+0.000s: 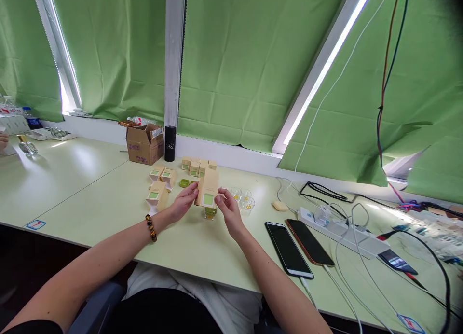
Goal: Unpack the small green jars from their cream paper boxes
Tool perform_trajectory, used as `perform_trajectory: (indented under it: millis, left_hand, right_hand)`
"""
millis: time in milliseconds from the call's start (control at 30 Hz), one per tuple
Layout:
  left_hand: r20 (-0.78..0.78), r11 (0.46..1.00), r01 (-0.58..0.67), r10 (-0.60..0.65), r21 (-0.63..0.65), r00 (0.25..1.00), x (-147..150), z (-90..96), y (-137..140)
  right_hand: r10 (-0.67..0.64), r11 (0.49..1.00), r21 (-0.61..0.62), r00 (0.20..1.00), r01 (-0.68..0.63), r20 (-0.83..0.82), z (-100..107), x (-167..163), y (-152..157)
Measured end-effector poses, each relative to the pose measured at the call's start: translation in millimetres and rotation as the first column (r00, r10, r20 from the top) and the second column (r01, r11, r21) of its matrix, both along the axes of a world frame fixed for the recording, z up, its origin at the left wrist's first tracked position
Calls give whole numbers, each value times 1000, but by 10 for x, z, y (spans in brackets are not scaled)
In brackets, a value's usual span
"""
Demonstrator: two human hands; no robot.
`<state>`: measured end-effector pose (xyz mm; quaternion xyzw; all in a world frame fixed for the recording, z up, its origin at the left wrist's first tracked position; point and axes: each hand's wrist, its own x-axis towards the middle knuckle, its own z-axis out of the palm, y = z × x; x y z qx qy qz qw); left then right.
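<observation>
Between my two hands, above the table, is a small tan paper box (208,185) with a green window or label near its lower end. My left hand (185,201) grips its left edge, and my right hand (229,211) has its lower right edge between thumb and fingers. Just below the box a small glass jar with green (210,213) stands on the table, partly hidden. Beyond my left hand lie green caps (184,183). Several similar tan boxes (156,196) stand at the left, some with open flaps. Clear cups with yellow bits (246,197) are to the right.
A row of tan boxes (194,167) stands at the back, near a cardboard carton (145,144) and a black tumbler (170,143). Two phones (289,249), a power strip (340,235) and loose cables occupy the right. Part of another person's hand (3,140) shows at far left.
</observation>
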<state>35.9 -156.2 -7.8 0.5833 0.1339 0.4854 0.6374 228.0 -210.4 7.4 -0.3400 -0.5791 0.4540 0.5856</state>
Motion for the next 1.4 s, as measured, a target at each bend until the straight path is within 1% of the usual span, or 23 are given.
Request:
perform_trajectory:
  millis: [100, 200, 267, 367, 433, 500, 567, 600, 800, 1033, 1200, 1400]
  left_hand:
    - [-72, 993, -82, 87, 79, 994, 36, 16, -16]
    - [-105, 972, -168, 187, 164, 977, 51, 65, -59]
    - [-103, 961, -182, 207, 206, 973, 41, 97, -98]
    - [-120, 948, -156, 195, 279, 973, 15, 111, -151]
    - [-158, 918, -152, 223, 367, 962, 12, 97, -173]
    - [-192, 873, -172, 285, 456, 939, 29, 79, -186]
    - [-206, 840, -193, 336, 507, 919, 55, 66, -191]
    - [-210, 832, -199, 349, 518, 913, 67, 62, -191]
    - [-206, 828, -222, 371, 515, 906, 80, 45, -173]
    - [-184, 839, -202, 333, 506, 925, 65, 45, -155]
    - [-177, 868, -173, 283, 466, 943, 75, 37, -141]
    - [-155, 884, -181, 270, 430, 950, 87, 37, -135]
  right_hand:
    - [8, 999, -41, 999, -9, -38, 9, -1, -10]
    - [-31, 998, -50, 998, 27, -63, 27, 5, -9]
    - [-73, 996, -50, 995, 70, -68, 36, 11, -2]
    - [-135, 990, -50, 989, 132, -58, 36, 18, 13]
    - [-166, 985, -51, 985, 163, -49, 24, 21, 27]
    - [-179, 983, -56, 983, 177, -45, 6, 20, 44]
    - [-176, 983, -64, 984, 173, -42, -18, 17, 64]
    - [-170, 984, -67, 985, 167, -40, -32, 15, 75]
    - [-162, 986, -46, 987, 161, -17, -129, 23, 167]
    - [-198, 980, 43, 977, 195, 84, -166, 41, 194]
    - [-198, 980, 33, 976, 196, 86, -135, 34, 157]
    - [-164, 986, 1, 985, 164, 56, -127, 10, 121]
